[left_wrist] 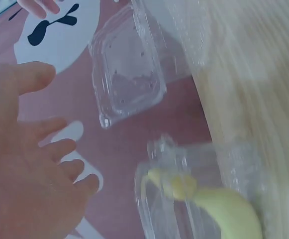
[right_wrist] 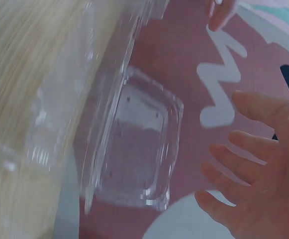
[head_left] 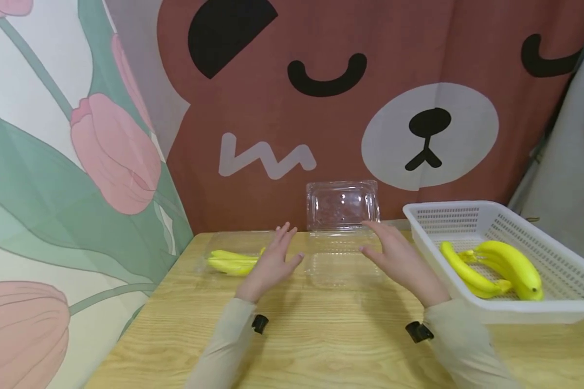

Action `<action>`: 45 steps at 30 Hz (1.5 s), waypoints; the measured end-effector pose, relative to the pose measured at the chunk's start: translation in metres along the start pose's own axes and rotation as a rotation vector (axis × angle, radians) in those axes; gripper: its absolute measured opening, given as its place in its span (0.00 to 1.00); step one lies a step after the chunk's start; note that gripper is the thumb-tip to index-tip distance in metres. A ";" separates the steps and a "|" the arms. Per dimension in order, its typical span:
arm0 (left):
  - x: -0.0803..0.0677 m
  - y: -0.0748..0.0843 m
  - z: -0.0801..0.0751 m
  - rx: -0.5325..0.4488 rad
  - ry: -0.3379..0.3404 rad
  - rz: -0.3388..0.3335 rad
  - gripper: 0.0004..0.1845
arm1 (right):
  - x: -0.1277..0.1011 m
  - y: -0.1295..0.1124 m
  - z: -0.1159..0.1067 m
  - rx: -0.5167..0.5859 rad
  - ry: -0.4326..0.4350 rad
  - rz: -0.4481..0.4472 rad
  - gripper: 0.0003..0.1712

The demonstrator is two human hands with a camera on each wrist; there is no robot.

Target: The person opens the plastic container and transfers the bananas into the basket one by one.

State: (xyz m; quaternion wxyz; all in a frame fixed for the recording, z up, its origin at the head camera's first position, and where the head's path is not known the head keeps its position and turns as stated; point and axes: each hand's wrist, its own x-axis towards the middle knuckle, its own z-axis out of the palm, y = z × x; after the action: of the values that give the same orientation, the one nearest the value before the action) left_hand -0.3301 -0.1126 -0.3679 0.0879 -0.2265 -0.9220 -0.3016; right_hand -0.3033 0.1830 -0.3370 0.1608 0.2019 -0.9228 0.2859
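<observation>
A clear plastic clamshell box [head_left: 342, 254] lies open at the back of the wooden table [head_left: 321, 346], its lid [head_left: 342, 205] [left_wrist: 127, 64] [right_wrist: 137, 142] standing upright against the curtain. My left hand [head_left: 272, 262] [left_wrist: 30, 164] hovers just left of the box with fingers spread, holding nothing. My right hand [head_left: 399, 259] [right_wrist: 258, 169] hovers at the box's right side, fingers straight and empty. Further left sits a second clear box [head_left: 233, 259] [left_wrist: 199, 194] with yellow bananas [head_left: 233, 262] [left_wrist: 224, 206] inside.
A white slotted basket [head_left: 555, 259] at the right holds a bunch of yellow bananas [head_left: 496, 269]. A brown bear-face curtain [head_left: 370, 97] hangs right behind the table, and a tulip-print sheet [head_left: 53, 162] closes off the left side.
</observation>
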 end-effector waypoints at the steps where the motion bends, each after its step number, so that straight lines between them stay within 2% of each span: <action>1: -0.001 -0.003 -0.003 0.003 0.014 0.001 0.37 | 0.003 -0.004 0.005 0.010 -0.006 -0.004 0.34; 10: -0.017 -0.038 -0.029 0.052 0.156 -0.013 0.35 | 0.025 -0.043 0.056 0.039 -0.061 -0.052 0.35; 16: -0.032 -0.069 -0.046 0.108 0.208 -0.044 0.36 | 0.036 -0.060 0.088 0.093 -0.081 -0.070 0.35; 21: -0.044 -0.093 -0.063 0.106 0.208 -0.088 0.37 | 0.045 -0.075 0.109 0.141 -0.123 -0.057 0.35; 26: -0.056 -0.113 -0.078 0.103 0.180 -0.116 0.38 | 0.048 -0.086 0.123 0.156 -0.116 -0.065 0.35; 31: -0.062 -0.131 -0.083 0.129 0.136 -0.093 0.43 | 0.050 -0.094 0.137 0.204 -0.132 -0.066 0.35; 35: -0.067 -0.143 -0.088 0.128 0.113 -0.077 0.47 | 0.054 -0.104 0.149 0.261 -0.158 -0.071 0.36; 40: -0.073 -0.153 -0.094 0.114 0.094 -0.095 0.49 | 0.057 -0.112 0.160 0.291 -0.184 -0.049 0.38; 45: -0.077 -0.161 -0.097 0.026 0.059 -0.132 0.51 | 0.058 -0.114 0.169 0.296 -0.183 -0.034 0.39</action>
State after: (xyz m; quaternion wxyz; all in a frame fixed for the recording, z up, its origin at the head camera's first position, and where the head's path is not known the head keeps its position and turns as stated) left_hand -0.3356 -0.3131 -0.3962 0.0978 -0.1552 -0.9357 -0.3014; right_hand -0.3311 -0.0195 -0.3929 0.0493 0.2639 -0.8780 0.3962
